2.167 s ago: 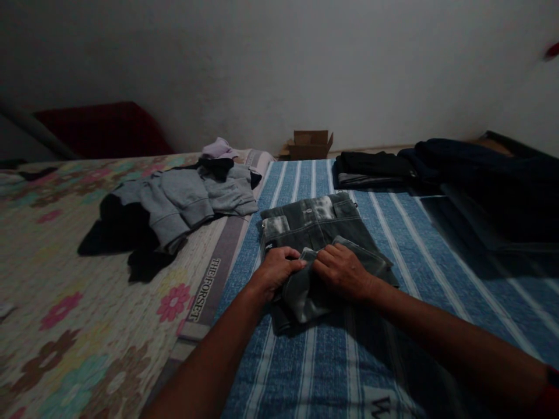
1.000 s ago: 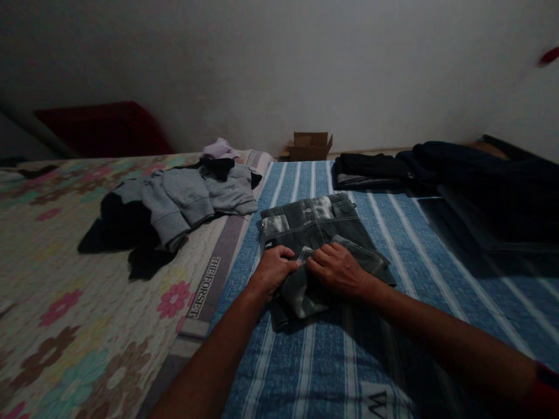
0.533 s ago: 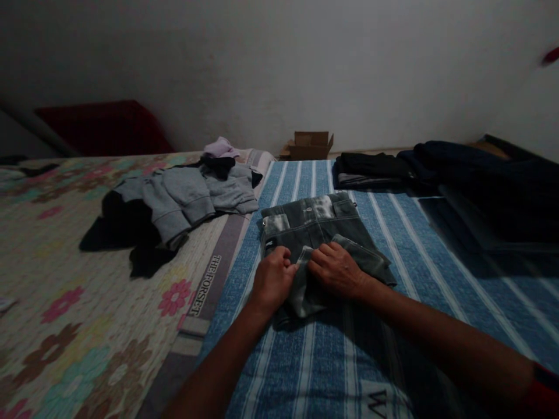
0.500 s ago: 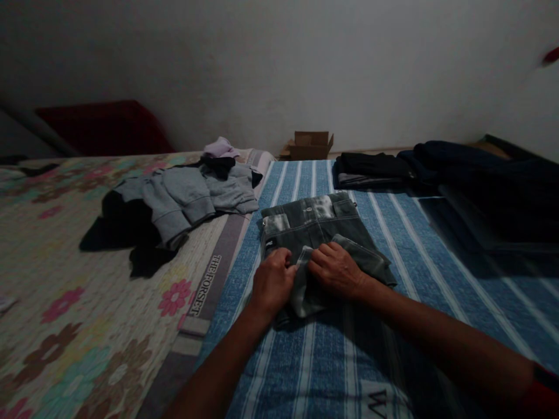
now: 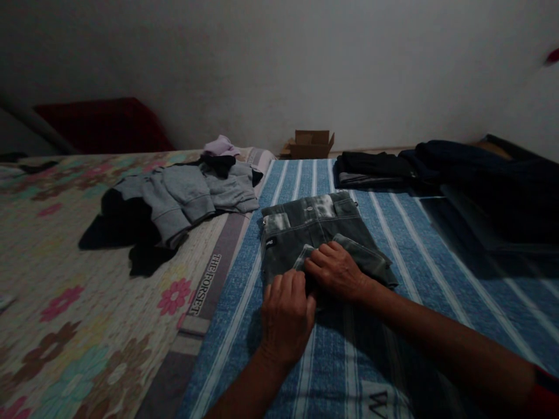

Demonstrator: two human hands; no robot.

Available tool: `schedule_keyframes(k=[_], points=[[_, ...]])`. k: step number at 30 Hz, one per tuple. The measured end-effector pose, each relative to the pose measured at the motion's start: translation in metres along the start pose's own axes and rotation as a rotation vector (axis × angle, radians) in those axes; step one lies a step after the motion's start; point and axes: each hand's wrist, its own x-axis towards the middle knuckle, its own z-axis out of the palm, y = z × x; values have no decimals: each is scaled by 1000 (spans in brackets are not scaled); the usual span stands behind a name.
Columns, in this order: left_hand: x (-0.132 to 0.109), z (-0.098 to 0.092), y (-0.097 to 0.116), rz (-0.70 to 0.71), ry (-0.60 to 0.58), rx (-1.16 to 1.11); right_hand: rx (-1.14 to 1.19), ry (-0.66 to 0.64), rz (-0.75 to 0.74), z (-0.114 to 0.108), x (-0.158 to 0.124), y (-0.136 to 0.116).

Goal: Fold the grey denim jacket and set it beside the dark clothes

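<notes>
Garment: folded grey-green denim garment [image 5: 293,231] on the blue striped bedding [image 5: 227,326], near the middle of the view, taking 12 o'clock as the far side.
Long axis: seems to run from the waistband [image 5: 309,209], just short of 12, down toward between 5 and 6; the hands hide part of the near end.
Right hand: nearer to the garment's middle, on its lower part, fingers curled closed on gathered cloth; the waistband lies toward 11 from it.
Left hand: at the garment's near edge, toward 7, fingers bent down close together; whether they hold cloth, one cannot tell. Most of the garment lies toward 1 from it.
Hand to hand: the right hand [image 5: 335,271] sits between 1 and 2 from the left hand [image 5: 288,317], just beside it.
</notes>
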Motion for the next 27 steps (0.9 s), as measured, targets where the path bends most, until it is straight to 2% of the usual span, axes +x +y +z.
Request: schedule_keyframes(k=[5, 10, 17, 23, 27], points=[[1, 6, 1, -45, 3, 26, -2, 56, -37, -1, -1, 2], [3, 6, 1, -27, 14, 51, 32, 90, -93, 1, 1, 2], [1, 8, -1, 25, 4, 108, 49, 12, -116, 7, 3, 4], [-3, 14, -6, 92, 85, 80, 48, 10, -111, 8, 2, 4], [-3, 14, -6, 87, 101, 53, 53, -24, -91, 8, 2, 2]])
